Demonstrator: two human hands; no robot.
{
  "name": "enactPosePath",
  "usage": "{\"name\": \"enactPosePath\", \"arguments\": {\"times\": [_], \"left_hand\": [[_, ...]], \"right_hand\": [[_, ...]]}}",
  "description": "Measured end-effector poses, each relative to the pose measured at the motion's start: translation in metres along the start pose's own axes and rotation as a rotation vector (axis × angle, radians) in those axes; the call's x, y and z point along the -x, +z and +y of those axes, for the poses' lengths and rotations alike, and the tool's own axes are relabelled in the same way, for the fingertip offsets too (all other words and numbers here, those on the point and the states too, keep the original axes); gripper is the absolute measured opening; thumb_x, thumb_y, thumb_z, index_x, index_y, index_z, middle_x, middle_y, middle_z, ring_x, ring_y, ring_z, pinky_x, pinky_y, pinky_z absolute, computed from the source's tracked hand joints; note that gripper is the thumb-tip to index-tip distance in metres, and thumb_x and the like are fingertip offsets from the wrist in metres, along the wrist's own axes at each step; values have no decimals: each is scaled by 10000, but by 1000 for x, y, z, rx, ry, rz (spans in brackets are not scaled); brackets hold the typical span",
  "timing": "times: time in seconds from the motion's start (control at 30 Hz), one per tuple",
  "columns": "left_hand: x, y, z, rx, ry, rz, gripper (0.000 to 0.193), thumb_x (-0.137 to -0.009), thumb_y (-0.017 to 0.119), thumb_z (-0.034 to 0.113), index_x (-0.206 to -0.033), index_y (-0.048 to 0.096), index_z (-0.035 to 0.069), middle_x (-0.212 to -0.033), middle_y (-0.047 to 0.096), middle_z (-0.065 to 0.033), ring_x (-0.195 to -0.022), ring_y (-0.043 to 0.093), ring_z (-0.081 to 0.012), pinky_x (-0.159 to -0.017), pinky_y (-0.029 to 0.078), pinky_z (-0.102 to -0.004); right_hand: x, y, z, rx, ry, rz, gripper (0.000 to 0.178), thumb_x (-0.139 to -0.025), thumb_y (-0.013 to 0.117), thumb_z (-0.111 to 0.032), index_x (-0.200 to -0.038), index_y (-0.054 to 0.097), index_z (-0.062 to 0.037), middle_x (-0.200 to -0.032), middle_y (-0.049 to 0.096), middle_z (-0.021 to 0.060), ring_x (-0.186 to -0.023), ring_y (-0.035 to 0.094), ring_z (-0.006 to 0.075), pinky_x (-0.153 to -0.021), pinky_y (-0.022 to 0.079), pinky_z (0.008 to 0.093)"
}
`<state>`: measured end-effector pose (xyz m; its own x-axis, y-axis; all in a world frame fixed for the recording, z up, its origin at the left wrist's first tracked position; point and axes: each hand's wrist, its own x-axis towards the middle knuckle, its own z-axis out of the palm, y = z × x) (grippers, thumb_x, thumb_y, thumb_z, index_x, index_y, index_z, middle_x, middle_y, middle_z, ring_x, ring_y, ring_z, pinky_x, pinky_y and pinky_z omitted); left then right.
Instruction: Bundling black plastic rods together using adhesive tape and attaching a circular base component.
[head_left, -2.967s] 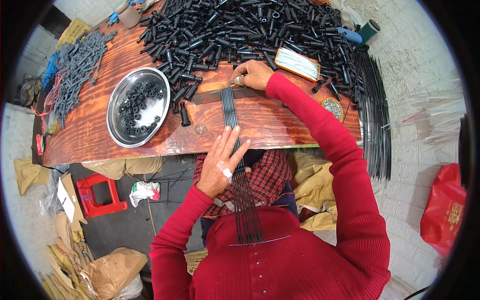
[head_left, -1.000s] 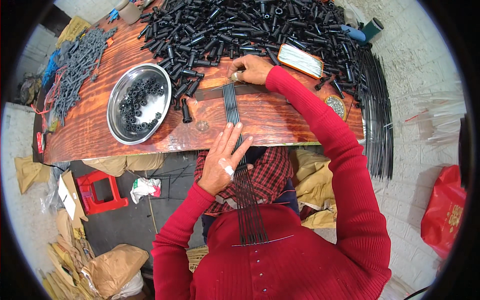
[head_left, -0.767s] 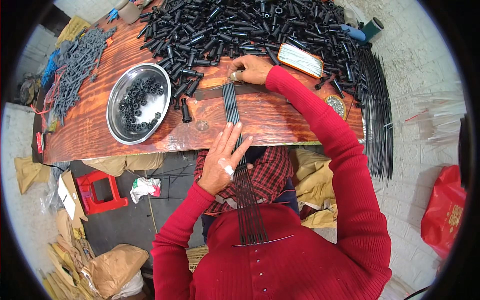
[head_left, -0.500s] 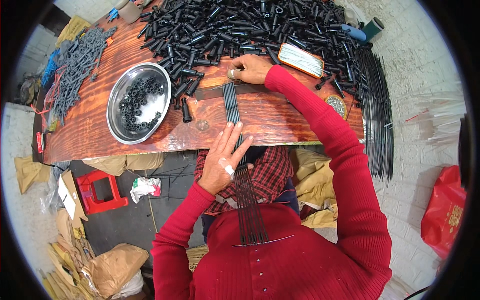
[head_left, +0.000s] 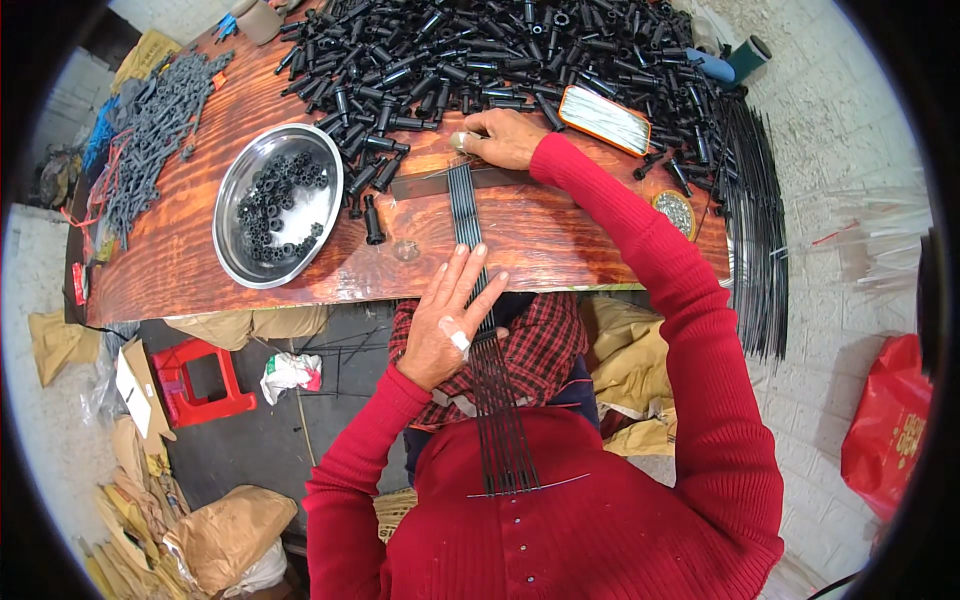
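My left hand (head_left: 446, 322) lies with its fingers stretched out over a flat row of thin black rods (head_left: 464, 212), pressing them near the table's front edge. The rods run from the table toward my chest and fan out; a thin metal wire (head_left: 560, 485) crosses their near ends. At their far ends my right hand (head_left: 505, 138) is closed, thumb and fingertips pinched together beside a dark flat bar (head_left: 425, 186) lying under the rods. Fine wire shows by those fingertips, but what they hold is too small to make out. Light tape wraps a right fingertip and marks the left hand.
On the wooden table (head_left: 170, 265), a metal bowl (head_left: 226, 185) holds small black rings. A large heap of black tubular parts (head_left: 440, 50) spreads at the back. An orange-rimmed tray (head_left: 605, 120) holds thin pins; grey parts (head_left: 150, 150) lie left, long black rods (head_left: 760, 240) right.
My right hand's fingertips have shifted very slightly at the rods' far ends. The left hand stays in place on the rods.
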<state>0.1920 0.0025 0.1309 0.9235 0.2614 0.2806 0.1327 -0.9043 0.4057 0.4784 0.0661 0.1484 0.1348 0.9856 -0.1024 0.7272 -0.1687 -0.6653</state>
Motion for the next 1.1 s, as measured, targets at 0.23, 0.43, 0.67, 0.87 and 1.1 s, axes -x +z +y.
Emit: {"name": "enactPosePath", "arguments": {"times": [0.23, 0.43, 0.67, 0.87, 1.1], "left_hand": [[2, 3, -3, -35, 1, -16, 547, -929, 545, 372, -1429, 515, 150, -1546, 367, -180, -1448, 319, -369, -1137, 317, -470], [1, 1, 0, 16, -14, -2, 522, -931, 538, 305, -1429, 515, 153, -1547, 367, -174, -1449, 318, -365, -1141, 316, -474], [1, 2, -1, -8, -6, -7, 517, -920, 537, 223, -1432, 514, 155, -1551, 363, -172, -1448, 321, -366, -1139, 324, -474], [2, 5, -4, -36, 0, -11, 518, -920, 538, 233, -1432, 515, 155, -1551, 363, -172, -1448, 323, -365, -1137, 325, -472], [-1, -1, 1, 14, -16, -1, 518, -913, 538, 211, -1428, 517, 154, -1549, 363, -179, -1443, 328, -373, -1129, 335, -481]], "right_hand": [[2, 3, 2, -19, -37, 21, 426, -941, 538, -461, -1104, 701, -103, -924, 702, 158, -923, 665, 337, -834, 491, 473], [5, 4, -4, 71, -40, 42, 426, -945, 536, -467, -1095, 701, -104, -891, 702, 170, -877, 667, 363, -801, 496, 488], [7, 5, -1, 18, -65, 57, 374, -980, 530, -379, -1033, 675, -38, -849, 672, 146, -801, 642, 282, -731, 480, 422], [8, 8, 0, 19, -91, 117, 428, -942, 537, -477, -1041, 708, -97, -860, 694, 180, -843, 669, 377, -742, 501, 500], [14, 9, -12, 131, -102, 140, 457, -966, 501, -479, -1039, 703, -75, -869, 683, 184, -843, 656, 373, -742, 494, 485]]}}
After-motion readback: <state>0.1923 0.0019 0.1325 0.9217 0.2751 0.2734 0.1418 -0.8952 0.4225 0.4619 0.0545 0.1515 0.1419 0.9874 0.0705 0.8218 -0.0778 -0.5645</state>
